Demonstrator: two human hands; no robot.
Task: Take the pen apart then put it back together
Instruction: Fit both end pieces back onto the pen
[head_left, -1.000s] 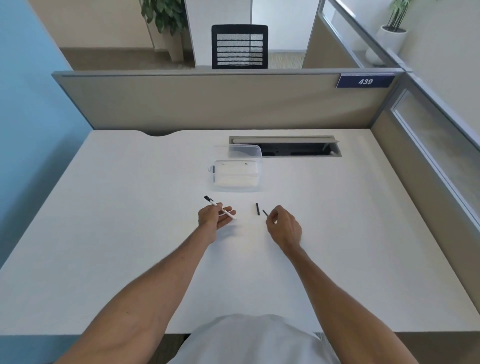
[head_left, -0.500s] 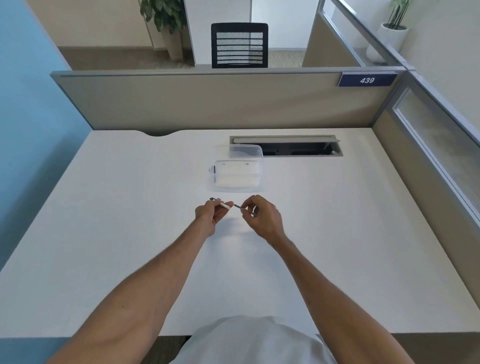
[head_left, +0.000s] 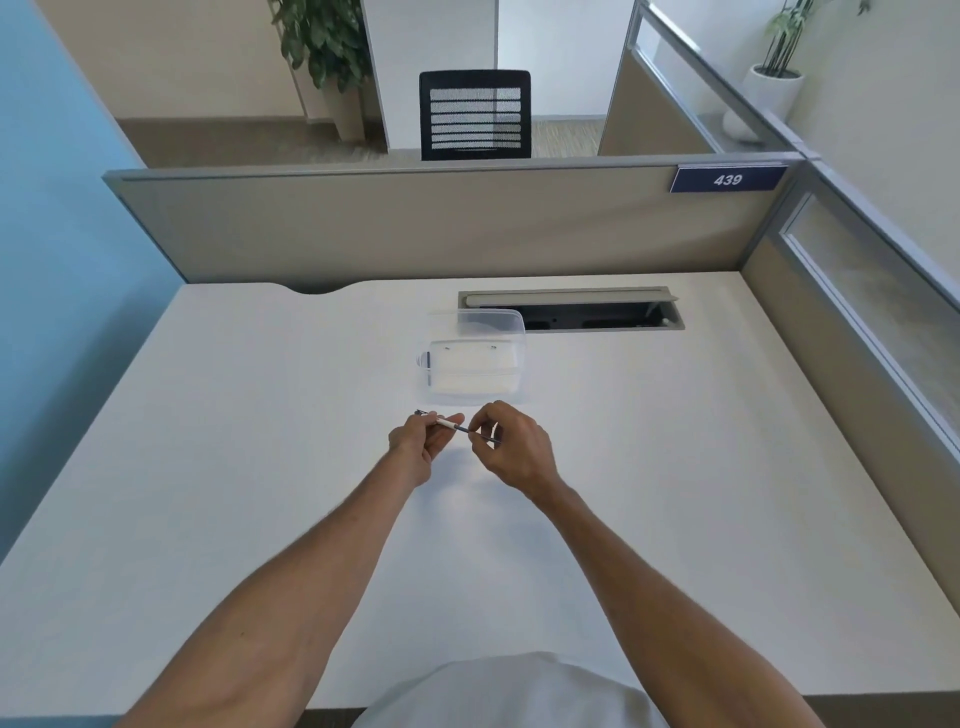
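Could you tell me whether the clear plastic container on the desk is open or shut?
Open. The clear container has no lid on top; its lid leans behind it, against its far edge.

Left hand (head_left: 420, 442), right hand (head_left: 511, 448) pinch pen (head_left: 451, 425) above desk (head_left: 260, 467)

Open white desk (head_left: 208, 467) to left, right and near side of both hands. Just beyond the left hand (head_left: 420, 441) and right hand (head_left: 511, 449), a clear plastic container (head_left: 470, 358); behind it an open cable slot (head_left: 571, 310), then the partition wall (head_left: 441, 228).
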